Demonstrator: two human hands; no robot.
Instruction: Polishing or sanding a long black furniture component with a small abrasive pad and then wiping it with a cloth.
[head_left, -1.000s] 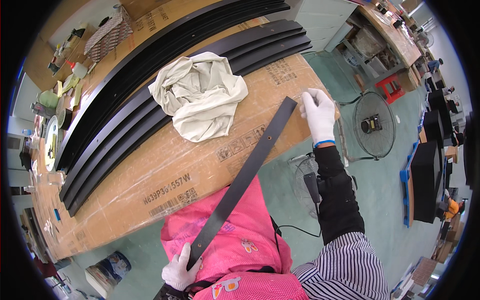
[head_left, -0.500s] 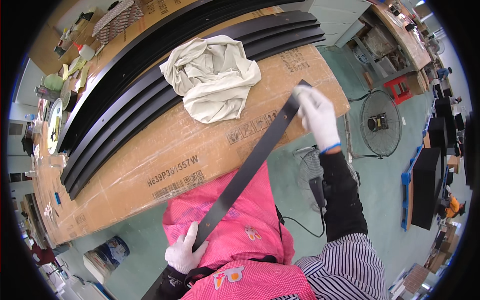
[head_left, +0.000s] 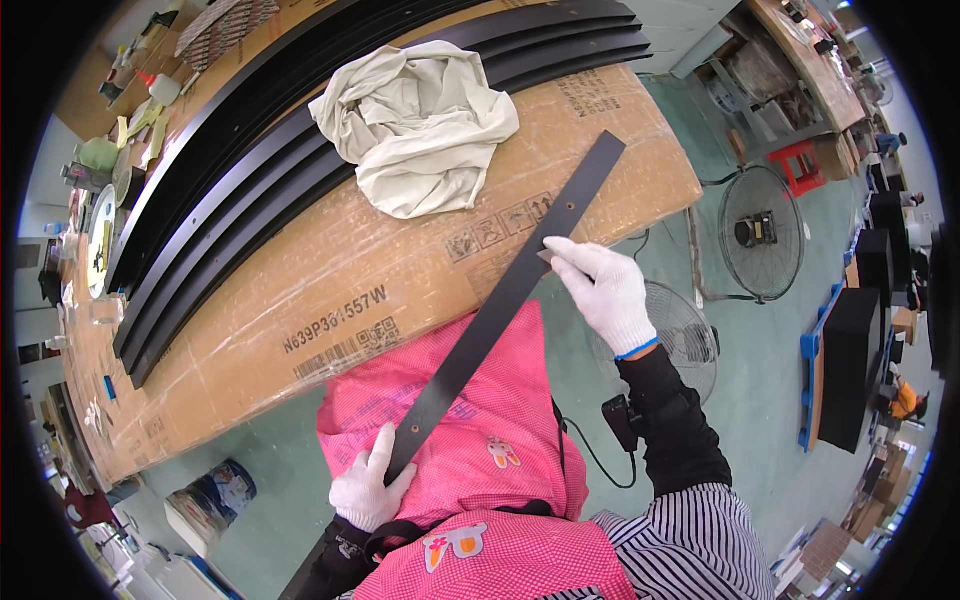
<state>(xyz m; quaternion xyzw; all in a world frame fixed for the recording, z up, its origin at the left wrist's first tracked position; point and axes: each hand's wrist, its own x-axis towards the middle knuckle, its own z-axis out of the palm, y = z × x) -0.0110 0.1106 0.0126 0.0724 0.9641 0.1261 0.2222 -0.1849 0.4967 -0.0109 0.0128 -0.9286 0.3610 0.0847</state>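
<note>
Steadying a dark strip (head_left: 493, 317) at its lower end, with fingertips at its edge.
The left hand (head_left: 368, 492) gripped that end over the pink apron (head_left: 515, 400); the strip slanted up, its far end above the cardboard-covered tabletop (head_left: 230, 390). The right hand (head_left: 605, 300) met the strip's right edge, though whether its fingers pinched anything could not be told. Good handling called for a firm left grip and light, even fingertip pressure.
</note>
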